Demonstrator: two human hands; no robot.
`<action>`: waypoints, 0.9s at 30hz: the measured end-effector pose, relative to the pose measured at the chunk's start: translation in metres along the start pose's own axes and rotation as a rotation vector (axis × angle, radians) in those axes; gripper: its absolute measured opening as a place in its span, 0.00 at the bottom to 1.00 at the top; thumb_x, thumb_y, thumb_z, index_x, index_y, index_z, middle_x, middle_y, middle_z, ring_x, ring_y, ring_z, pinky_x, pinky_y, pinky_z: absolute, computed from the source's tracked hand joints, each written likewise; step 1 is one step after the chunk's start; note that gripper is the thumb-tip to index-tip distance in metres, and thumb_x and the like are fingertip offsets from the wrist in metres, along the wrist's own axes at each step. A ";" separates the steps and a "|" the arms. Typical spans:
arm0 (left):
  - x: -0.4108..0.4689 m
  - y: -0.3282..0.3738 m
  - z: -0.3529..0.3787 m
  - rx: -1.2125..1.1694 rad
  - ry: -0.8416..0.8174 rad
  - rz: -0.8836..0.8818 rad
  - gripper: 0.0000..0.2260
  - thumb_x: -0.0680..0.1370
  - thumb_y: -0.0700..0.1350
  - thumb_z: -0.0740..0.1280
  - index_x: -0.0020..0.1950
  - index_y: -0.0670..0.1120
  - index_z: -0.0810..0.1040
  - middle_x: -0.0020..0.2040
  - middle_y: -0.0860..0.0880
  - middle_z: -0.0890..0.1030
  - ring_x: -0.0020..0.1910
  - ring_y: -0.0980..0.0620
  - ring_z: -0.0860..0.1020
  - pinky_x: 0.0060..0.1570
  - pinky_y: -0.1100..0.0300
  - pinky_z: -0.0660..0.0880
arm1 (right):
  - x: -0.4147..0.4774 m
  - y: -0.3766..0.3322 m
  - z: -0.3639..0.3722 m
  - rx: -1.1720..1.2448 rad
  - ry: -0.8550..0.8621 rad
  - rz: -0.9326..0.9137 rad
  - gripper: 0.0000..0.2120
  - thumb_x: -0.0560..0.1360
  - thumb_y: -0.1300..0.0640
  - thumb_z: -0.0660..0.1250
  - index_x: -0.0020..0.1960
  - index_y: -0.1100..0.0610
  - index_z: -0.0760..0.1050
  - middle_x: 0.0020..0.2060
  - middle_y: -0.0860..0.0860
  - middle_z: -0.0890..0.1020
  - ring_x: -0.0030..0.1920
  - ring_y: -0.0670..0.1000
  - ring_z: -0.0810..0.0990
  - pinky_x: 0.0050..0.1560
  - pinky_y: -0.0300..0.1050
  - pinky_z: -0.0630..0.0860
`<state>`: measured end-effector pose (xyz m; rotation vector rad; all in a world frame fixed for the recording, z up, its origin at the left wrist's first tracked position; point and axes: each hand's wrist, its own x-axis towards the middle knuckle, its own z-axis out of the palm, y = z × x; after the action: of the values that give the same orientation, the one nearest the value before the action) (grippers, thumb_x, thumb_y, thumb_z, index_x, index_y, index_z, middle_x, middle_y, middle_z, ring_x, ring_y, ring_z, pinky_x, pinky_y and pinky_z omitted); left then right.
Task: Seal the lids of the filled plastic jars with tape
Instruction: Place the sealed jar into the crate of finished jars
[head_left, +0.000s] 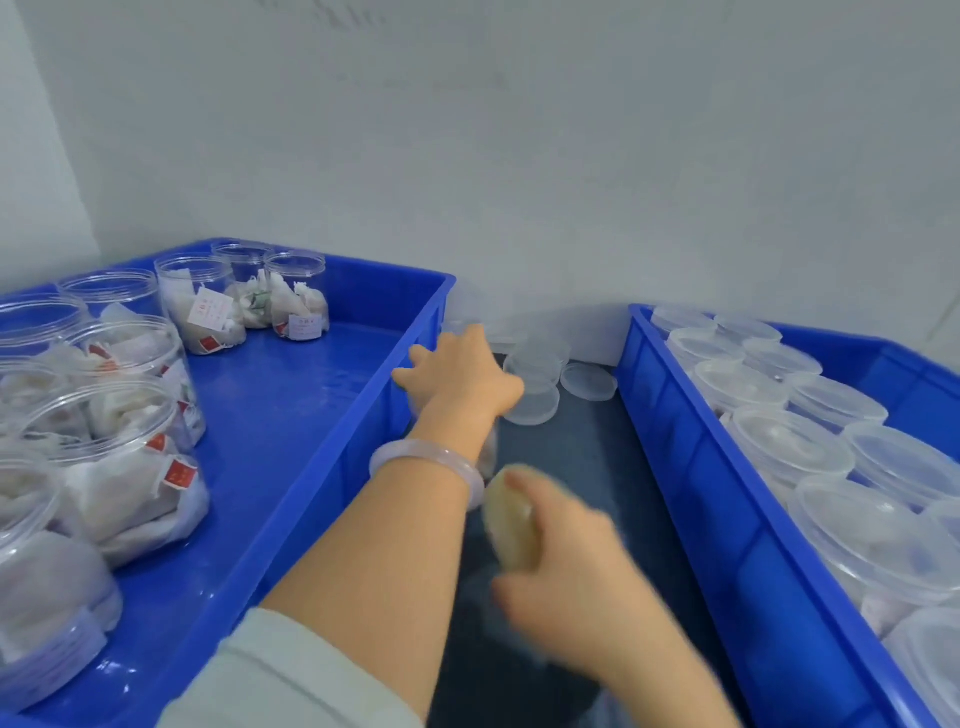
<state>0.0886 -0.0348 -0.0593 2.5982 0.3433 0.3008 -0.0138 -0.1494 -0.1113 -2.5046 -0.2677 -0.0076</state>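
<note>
On the dark tabletop (582, 457) just right of the left tray (332, 467), the left hand (457, 374) spreads over a filled jar (488, 452), probably steadying it, while nearer, the right hand (566, 571) grips the tape roll (511, 514), seemingly ready for sealing.

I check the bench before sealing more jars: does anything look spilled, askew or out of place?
Nothing looks spilled or broken. The loose lids between the left tray and the right tray lie in an uneven pile; one lid lies flat, apart from it.
</note>
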 end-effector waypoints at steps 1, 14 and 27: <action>0.003 0.002 0.000 0.011 -0.044 0.037 0.13 0.69 0.47 0.71 0.50 0.51 0.72 0.51 0.50 0.75 0.60 0.42 0.68 0.47 0.50 0.61 | 0.002 0.001 0.005 0.000 -0.036 -0.003 0.26 0.60 0.52 0.65 0.57 0.42 0.64 0.42 0.44 0.74 0.44 0.50 0.77 0.40 0.49 0.78; -0.014 -0.036 0.026 -0.961 0.324 0.029 0.13 0.80 0.60 0.55 0.55 0.55 0.73 0.48 0.62 0.75 0.48 0.66 0.73 0.39 0.72 0.67 | 0.085 0.045 -0.002 0.708 0.093 -0.076 0.23 0.72 0.66 0.67 0.62 0.45 0.72 0.60 0.41 0.77 0.63 0.41 0.74 0.56 0.35 0.71; -0.010 -0.059 0.078 -1.233 0.218 -0.141 0.29 0.81 0.60 0.45 0.57 0.44 0.81 0.52 0.48 0.83 0.53 0.53 0.80 0.55 0.59 0.75 | 0.090 0.038 0.005 1.001 0.249 -0.299 0.09 0.69 0.73 0.70 0.47 0.66 0.82 0.48 0.54 0.85 0.51 0.48 0.84 0.50 0.37 0.78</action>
<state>0.0897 -0.0228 -0.1570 1.3298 0.2771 0.5307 0.0815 -0.1594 -0.1312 -1.4387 -0.4117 -0.2429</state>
